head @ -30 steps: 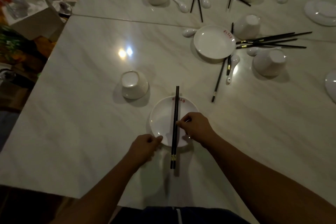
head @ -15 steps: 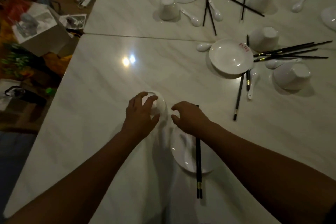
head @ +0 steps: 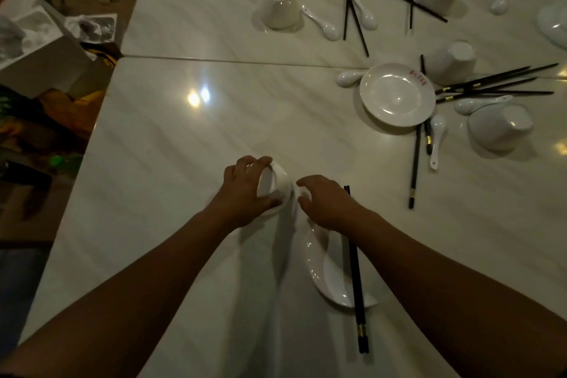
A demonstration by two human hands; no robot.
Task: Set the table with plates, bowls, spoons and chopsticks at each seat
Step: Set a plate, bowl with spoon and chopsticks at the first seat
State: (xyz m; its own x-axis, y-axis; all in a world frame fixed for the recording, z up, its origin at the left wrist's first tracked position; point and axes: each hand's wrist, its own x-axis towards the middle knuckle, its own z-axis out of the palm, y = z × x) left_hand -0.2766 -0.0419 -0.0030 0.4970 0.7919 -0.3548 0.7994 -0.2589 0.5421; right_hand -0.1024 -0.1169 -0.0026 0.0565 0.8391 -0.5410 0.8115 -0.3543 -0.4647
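white porcelain bowl (head: pixel 276 186) sits tilted in the left hand (head: pixel 245 193), fingers curled over its far side and thumb pressed at its near edge. the right hand (head: pixel 326 204) hovers just beside it, fingers loosely bent and holding nothing, above the far rim of the plate (head: pixel 325 282) that black chopsticks (head: pixel 356 279) lie across. half a second ago the bowl stood level under the palm; now it is tipped.

Both forearms bare to frame edge; left hand (head: pixel 245 192), right hand (head: pixel 328 207) ungloved.
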